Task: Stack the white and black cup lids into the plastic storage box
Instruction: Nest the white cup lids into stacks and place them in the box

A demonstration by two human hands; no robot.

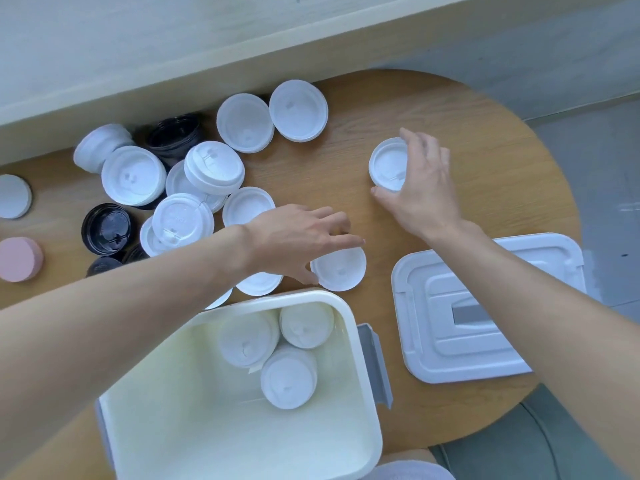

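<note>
My right hand [420, 187] curls its fingers and thumb round a white lid [387, 164] lying on the round wooden table [467, 133]. My left hand [298, 240] pinches the edge of another white lid [341, 270] just beyond the plastic storage box [356, 327]. Inside the box stand three stacks of white lids [289, 375]. Several loose white lids [133, 174] and black lids [105, 228] lie scattered at the table's left.
The box's white cover [446, 323] lies flat to the right of the box. A pink lid [19, 259] and a white one [12, 195] sit at the far left. A pale wall ledge runs behind the table.
</note>
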